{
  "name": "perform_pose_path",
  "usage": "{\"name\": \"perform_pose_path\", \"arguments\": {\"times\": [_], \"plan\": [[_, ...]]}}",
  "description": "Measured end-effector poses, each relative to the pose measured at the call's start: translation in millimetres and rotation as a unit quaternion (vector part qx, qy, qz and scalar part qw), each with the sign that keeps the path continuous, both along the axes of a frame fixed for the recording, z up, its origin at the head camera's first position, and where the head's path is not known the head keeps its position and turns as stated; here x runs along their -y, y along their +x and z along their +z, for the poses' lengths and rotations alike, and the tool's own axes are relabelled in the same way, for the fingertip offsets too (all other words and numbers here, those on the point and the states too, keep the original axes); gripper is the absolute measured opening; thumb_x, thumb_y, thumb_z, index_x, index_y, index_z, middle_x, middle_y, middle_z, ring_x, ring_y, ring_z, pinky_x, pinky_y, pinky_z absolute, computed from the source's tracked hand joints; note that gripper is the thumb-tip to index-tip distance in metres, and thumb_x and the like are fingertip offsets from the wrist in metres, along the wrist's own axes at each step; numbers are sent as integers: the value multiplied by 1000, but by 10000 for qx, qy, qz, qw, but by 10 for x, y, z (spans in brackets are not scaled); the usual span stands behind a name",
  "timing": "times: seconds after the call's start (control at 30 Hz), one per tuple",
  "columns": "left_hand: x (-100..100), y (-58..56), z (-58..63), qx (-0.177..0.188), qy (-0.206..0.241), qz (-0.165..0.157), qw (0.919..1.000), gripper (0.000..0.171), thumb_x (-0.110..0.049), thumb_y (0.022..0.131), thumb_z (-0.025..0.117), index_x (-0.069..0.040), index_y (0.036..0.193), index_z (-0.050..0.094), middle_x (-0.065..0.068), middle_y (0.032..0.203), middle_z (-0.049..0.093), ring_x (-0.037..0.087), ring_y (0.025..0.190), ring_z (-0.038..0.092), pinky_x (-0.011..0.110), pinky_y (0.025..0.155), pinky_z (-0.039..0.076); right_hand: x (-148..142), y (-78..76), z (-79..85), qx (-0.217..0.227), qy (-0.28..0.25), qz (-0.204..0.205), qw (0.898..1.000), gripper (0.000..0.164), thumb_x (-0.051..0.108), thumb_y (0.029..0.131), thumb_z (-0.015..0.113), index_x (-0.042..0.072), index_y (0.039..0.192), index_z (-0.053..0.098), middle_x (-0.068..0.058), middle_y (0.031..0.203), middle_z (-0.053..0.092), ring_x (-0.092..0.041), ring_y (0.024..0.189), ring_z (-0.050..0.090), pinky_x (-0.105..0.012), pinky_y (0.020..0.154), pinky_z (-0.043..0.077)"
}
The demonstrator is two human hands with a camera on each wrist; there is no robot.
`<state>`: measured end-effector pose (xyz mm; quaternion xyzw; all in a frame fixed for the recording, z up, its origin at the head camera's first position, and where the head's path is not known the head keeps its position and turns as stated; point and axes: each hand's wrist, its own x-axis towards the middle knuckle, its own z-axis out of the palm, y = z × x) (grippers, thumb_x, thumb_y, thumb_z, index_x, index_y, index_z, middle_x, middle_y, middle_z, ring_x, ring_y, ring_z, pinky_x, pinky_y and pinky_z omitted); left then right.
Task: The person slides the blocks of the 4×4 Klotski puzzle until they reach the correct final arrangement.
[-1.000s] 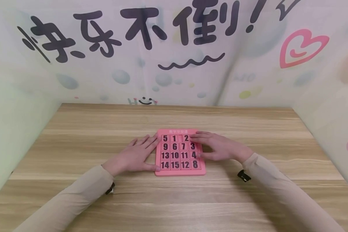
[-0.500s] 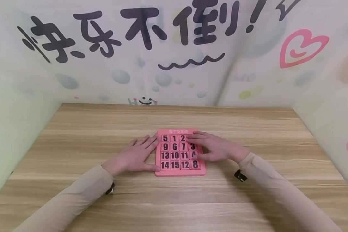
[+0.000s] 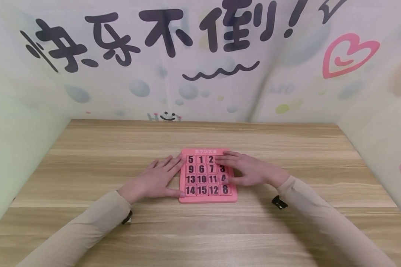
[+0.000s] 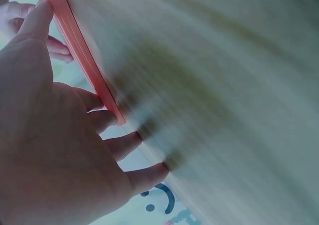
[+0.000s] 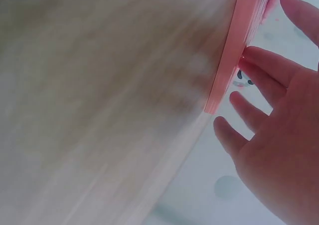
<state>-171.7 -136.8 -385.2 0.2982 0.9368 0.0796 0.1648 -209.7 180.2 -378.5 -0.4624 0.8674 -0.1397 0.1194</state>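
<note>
A pink number slide puzzle (image 3: 208,199) lies flat on the table, its tiles printed with black numerals. My left hand (image 3: 158,180) rests along the puzzle's left side, thumb at the lower left corner and fingers near the upper left. In the left wrist view, that hand's fingers are extended, some against the pink edge and others on the tabletop. From the right, my right hand (image 3: 254,170) reaches over the board with fingers fairly straight. Its fingertips are at the tile 2 (image 3: 211,159) and partly cover the top right corner; the thumb covers part of the tile 4 (image 3: 223,178).
The wood-grain table (image 3: 200,237) extends on all sides of the puzzle. A white printed cloth wall (image 3: 194,100) stands along its back edge, with pale walls at left and right. A small black object (image 3: 279,202) shows under the right sleeve.
The tile 2 has slid left against the tile 1, closing the gap between them. My right hand has shifted slightly left with it, while my left hand has stayed put.
</note>
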Motion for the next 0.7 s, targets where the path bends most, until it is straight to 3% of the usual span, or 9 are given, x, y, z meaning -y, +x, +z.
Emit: {"name": "perform_pose_path", "arguments": {"times": [0.7], "plan": [[11, -9, -24, -6, 57, 15, 10000, 104, -74, 82, 51, -11, 156, 13, 7, 161, 4, 36, 145, 7, 61, 112, 8, -178, 127, 48, -342, -75, 303, 9989, 56, 33, 95, 60, 1, 139, 50, -13, 145, 46, -37, 137, 33, -52, 112, 25]]}}
